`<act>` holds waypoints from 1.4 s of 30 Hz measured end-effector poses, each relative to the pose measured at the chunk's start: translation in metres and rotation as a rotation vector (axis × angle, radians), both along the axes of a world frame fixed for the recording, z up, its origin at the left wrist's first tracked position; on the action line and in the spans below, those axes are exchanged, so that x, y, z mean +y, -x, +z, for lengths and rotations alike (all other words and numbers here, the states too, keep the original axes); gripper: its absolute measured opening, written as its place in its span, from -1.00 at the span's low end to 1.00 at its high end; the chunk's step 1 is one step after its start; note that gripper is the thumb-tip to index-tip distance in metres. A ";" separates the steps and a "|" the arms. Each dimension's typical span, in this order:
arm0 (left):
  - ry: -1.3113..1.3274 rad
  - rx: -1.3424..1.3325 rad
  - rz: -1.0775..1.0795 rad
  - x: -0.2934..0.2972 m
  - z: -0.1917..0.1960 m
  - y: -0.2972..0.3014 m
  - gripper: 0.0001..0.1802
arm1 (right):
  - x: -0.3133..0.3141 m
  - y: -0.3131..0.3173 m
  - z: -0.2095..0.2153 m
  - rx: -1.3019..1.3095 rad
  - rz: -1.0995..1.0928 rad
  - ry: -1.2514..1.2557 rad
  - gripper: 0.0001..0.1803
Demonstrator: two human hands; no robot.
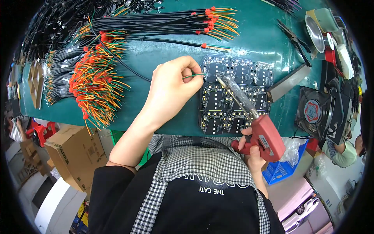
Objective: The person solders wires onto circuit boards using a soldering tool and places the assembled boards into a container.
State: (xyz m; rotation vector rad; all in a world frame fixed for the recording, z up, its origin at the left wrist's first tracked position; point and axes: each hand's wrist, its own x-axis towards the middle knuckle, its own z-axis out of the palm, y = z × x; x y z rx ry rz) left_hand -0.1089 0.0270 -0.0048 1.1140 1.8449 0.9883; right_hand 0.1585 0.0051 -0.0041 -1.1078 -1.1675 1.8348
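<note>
My left hand (167, 87) is closed in a pinch on a thin green wire (193, 75), whose tip reaches the upper left of several black circuit boards (214, 100) laid in a grid. A black cable (130, 68) runs from the upper left toward this hand; its end is hidden behind the hand. My right hand (254, 159) is wrapped round the grip of a red soldering gun (269, 137). The gun points up and left, its tip over the upper boards close to the wire's end. Whether tip and wire touch I cannot tell. Small pale square parts dot the boards.
Bundles of black cables (156, 24) with orange and green ends and red bands lie at the back and left. On the right are pliers (295, 39), a grey metal bar (289, 82) and a black fan (314, 111). A cardboard box (76, 156) stands below left.
</note>
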 end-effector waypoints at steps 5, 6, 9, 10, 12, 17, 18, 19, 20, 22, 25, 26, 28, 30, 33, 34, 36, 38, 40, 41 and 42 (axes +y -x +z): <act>0.010 0.112 -0.021 -0.001 -0.003 0.001 -0.89 | 0.000 0.005 0.000 -0.006 0.005 0.038 -0.27; 0.016 0.119 -0.022 -0.001 -0.002 0.001 -0.89 | 0.000 0.006 0.000 0.004 -0.006 0.057 -0.22; 0.020 0.128 -0.029 -0.001 -0.003 0.002 -0.90 | 0.003 0.005 0.001 -0.097 0.049 0.007 -0.14; 0.011 0.131 -0.036 -0.001 -0.004 0.001 -0.90 | 0.005 0.008 0.003 -0.097 0.049 0.012 -0.14; -0.012 0.115 -0.023 0.000 -0.005 -0.002 -0.92 | 0.008 0.016 0.009 -0.284 0.092 -0.127 -0.30; 0.004 0.147 -0.037 -0.001 -0.005 0.002 -0.90 | 0.005 0.018 0.008 -0.320 0.086 -0.167 -0.31; 0.010 0.148 -0.036 -0.001 -0.005 0.001 -0.90 | 0.005 0.017 0.008 -0.328 0.094 -0.162 -0.32; 0.016 0.149 -0.034 -0.001 -0.005 0.001 -0.89 | 0.005 0.017 0.008 -0.328 0.094 -0.160 -0.32; 0.016 0.149 -0.035 -0.001 -0.004 0.001 -0.89 | 0.004 0.016 0.008 -0.317 0.091 -0.141 -0.34; 0.030 0.163 -0.041 -0.001 -0.004 0.001 -0.89 | 0.003 0.016 0.007 -0.306 0.087 -0.121 -0.36; 0.016 0.165 -0.029 0.000 -0.004 -0.001 -0.89 | 0.001 0.012 -0.001 -0.224 0.046 -0.087 -0.40; 0.016 0.164 -0.029 0.000 -0.003 -0.001 -0.89 | 0.000 0.006 -0.006 -0.172 0.048 -0.057 -0.31; 0.040 0.184 -0.039 0.001 -0.001 -0.001 -0.89 | -0.001 -0.004 -0.014 -0.121 0.048 -0.028 -0.13; 0.041 0.184 -0.034 0.001 0.000 -0.002 -0.89 | 0.001 -0.011 -0.017 -0.303 0.176 -0.271 -0.15; 0.046 0.199 -0.025 0.001 0.000 -0.001 -0.89 | 0.004 -0.024 -0.001 -0.560 0.348 -0.452 -0.13; 0.050 0.208 -0.021 0.000 0.001 0.000 -0.89 | 0.001 -0.036 0.005 -0.560 0.349 -0.454 -0.13; 0.049 0.216 -0.028 0.000 -0.001 -0.002 -0.89 | -0.004 -0.051 0.016 -0.699 0.253 -0.507 -0.15; 0.048 0.219 -0.031 -0.001 0.000 -0.003 -0.88 | -0.004 -0.041 0.023 -0.500 0.227 -0.558 -0.11; 0.079 0.235 -0.057 -0.002 0.004 -0.003 -0.87 | -0.001 -0.029 0.026 -0.464 0.166 -0.156 -0.06; 0.080 0.232 -0.057 -0.003 0.004 -0.001 -0.87 | 0.012 -0.019 0.034 -0.456 0.263 -0.026 -0.07; -0.030 0.186 -0.094 -0.005 0.006 0.000 -0.87 | 0.011 -0.014 0.029 -0.452 0.259 -0.023 -0.07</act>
